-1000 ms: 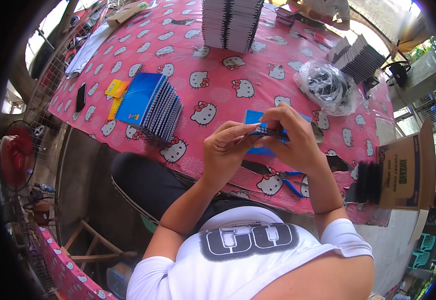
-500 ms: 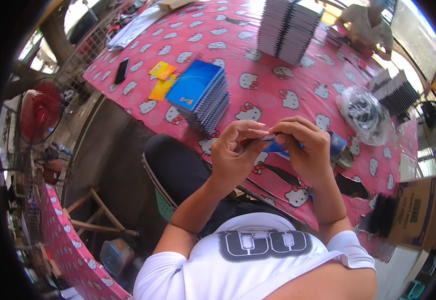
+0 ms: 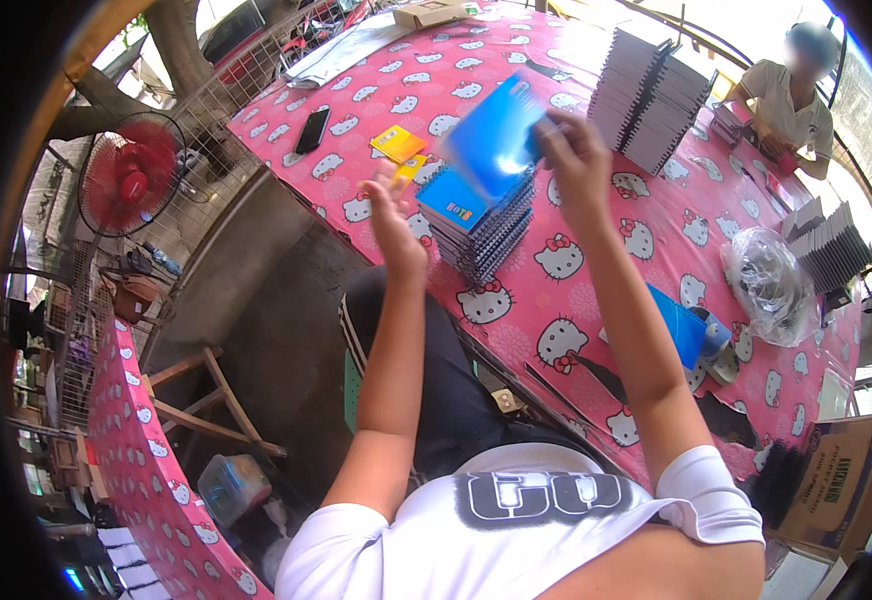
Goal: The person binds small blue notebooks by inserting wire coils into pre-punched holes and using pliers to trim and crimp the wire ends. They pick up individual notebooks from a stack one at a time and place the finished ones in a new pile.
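Note:
My right hand (image 3: 574,150) grips the right edge of a blue notebook (image 3: 496,140), slightly blurred and tilted, above a stack of blue spiral notebooks (image 3: 476,235). Whether the held notebook touches the stack I cannot tell. To the left of the stack, my left hand (image 3: 393,215) is raised with its fingers apart, holding nothing. Two yellow cards or packets (image 3: 397,143) lie just beyond it. Another flat blue piece, like a notebook cover (image 3: 676,325), rests on the table below my right forearm.
On the pink patterned tablecloth (image 3: 566,250) stand tall stacks of spiral-bound pads (image 3: 646,100), a plastic bag of dark coils (image 3: 768,285) and a black phone (image 3: 313,130). A person (image 3: 791,100) sits at the far right. A cardboard box (image 3: 831,480) is near right, a red fan (image 3: 133,175) left.
My hands, together over the table before, have parted. The right has moved to the stack and now holds a blue notebook; the left has opened beside it. The view has shifted.

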Demonstrator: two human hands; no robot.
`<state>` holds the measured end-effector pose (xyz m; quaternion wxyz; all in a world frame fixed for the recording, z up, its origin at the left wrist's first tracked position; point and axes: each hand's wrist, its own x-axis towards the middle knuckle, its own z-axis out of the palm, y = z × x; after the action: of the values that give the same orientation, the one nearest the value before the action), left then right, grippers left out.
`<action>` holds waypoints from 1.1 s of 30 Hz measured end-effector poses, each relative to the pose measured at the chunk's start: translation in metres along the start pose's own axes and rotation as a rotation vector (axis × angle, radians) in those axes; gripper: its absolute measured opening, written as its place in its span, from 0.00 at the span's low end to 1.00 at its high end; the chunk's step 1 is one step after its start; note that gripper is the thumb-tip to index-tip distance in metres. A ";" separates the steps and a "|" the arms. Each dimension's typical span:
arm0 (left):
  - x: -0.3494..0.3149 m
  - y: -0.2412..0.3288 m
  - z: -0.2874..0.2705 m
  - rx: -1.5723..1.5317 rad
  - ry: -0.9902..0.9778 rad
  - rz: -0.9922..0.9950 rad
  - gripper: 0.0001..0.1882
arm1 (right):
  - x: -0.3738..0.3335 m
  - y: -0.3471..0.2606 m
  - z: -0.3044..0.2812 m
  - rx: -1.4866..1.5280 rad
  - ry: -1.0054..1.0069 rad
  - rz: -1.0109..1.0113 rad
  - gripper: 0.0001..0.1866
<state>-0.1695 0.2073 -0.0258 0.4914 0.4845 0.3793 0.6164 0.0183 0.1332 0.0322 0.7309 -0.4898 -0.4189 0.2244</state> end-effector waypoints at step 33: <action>-0.141 0.009 0.089 -0.371 -0.761 -0.482 0.14 | -0.121 -0.033 -0.174 -1.247 -0.840 0.014 0.13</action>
<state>-0.0790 0.0677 -0.0272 0.8019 0.4783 0.1578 0.3213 0.0937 -0.0616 -0.0148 0.0955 -0.6888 -0.7088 0.1181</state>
